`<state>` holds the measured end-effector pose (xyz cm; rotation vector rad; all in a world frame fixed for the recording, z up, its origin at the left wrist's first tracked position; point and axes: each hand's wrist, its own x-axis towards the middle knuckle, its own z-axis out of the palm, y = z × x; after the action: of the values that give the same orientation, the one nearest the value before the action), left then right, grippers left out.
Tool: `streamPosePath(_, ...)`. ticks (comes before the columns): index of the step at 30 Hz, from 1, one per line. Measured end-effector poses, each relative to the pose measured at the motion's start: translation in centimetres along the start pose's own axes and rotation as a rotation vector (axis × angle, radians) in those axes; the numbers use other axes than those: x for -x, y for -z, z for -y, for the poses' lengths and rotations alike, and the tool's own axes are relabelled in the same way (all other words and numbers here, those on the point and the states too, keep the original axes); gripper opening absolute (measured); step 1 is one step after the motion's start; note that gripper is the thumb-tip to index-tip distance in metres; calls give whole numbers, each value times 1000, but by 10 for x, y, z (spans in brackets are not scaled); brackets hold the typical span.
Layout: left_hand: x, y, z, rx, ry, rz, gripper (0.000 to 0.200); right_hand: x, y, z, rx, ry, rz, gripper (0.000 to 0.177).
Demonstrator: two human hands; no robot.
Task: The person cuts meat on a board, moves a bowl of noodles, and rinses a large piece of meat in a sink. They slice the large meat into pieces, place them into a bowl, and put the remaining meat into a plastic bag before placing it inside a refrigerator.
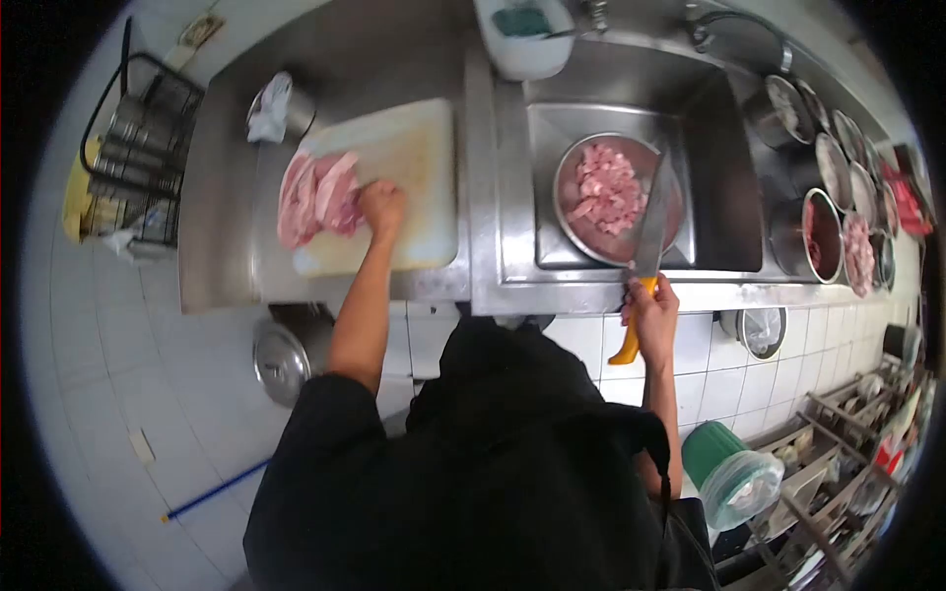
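Slabs of raw meat lie on a white cutting board at the left. My left hand is closed on the right edge of this meat, with the fingertips partly hidden. In my right hand is a large knife with a yellow handle, gripped near the top of the handle. Its broad blade points away from me, over the right side of a metal bowl. Cut chunks of meat fill part of the bowl, which sits in the sink basin.
The steel sink surrounds the bowl. A white container stands behind it. Several metal pots line the counter at right, some holding meat. A metal canister with a cloth is behind the board. A green bin stands on the floor.
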<state>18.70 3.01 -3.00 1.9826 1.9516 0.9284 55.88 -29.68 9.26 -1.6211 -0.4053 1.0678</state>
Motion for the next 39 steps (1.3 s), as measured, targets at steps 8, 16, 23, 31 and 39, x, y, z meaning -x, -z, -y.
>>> streamPosePath(8, 18, 18, -154, 635, -10, 291, 18, -11, 17, 11, -144, 62, -129, 10)
streamPosePath(16, 88, -35, -372, 444, -581, 547, 42, -5, 32, 6, -252, 48, -241, 10)
streamPosePath(23, 0, -60, -602, 537, -1061, 201, 57, 17, 29, -1, -258, 62, -241, 9)
streamPosePath(31, -37, -107, -625, 21, -1276, 225, 43, 45, 32, -4, -221, 74, -261, 10)
streamPosePath(39, -12, -46, -462, 450, -1057, 149, 38, 47, 23, -2, -159, 83, -196, 11)
